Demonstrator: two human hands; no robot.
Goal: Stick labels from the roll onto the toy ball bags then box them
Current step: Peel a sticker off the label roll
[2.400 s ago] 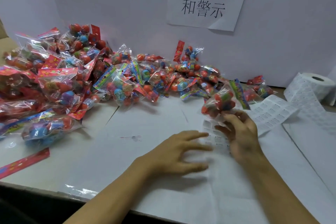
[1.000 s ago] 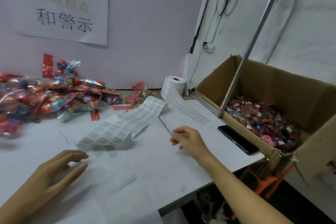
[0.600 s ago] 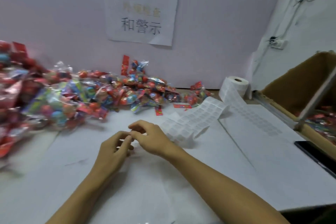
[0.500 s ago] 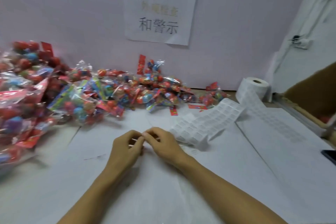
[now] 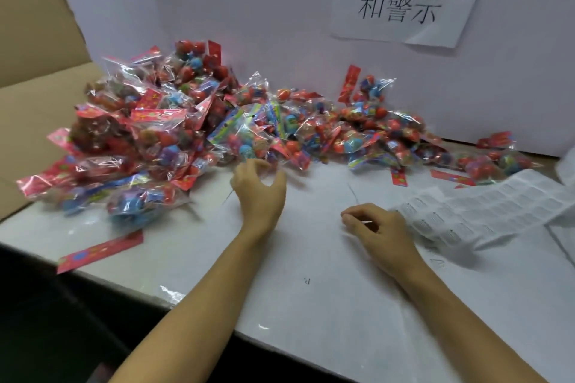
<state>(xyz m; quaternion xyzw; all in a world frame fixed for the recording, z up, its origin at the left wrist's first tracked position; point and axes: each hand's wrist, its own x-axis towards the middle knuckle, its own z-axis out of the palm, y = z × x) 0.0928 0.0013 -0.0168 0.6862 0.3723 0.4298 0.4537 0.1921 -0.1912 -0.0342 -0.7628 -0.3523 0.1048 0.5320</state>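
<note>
Many toy ball bags (image 5: 217,121) were piled at the back of the white table (image 5: 311,305), w/ the pile's front edge just beside the left hand (image 5: 258,186). That hand was seen reaching at the pile w/ fingers curled a bit and spread; no bag was held in it yet. The right hand (image 5: 378,224) was held low over the table, approx. between the pile and the label strip (image 5: 485,208), and something small and white, prob. a label (image 5: 362,222), was pinched in its fingertips. Each bag looked light, soft and crinkly, w/ hard little balls inside and a shiny, slippery skin. It was judged that a bag could best be picked up by its flat card top or a pinch of loose plastic, not by the round balls. The label looked thin and sticky, so only its edge should be held.
</note>
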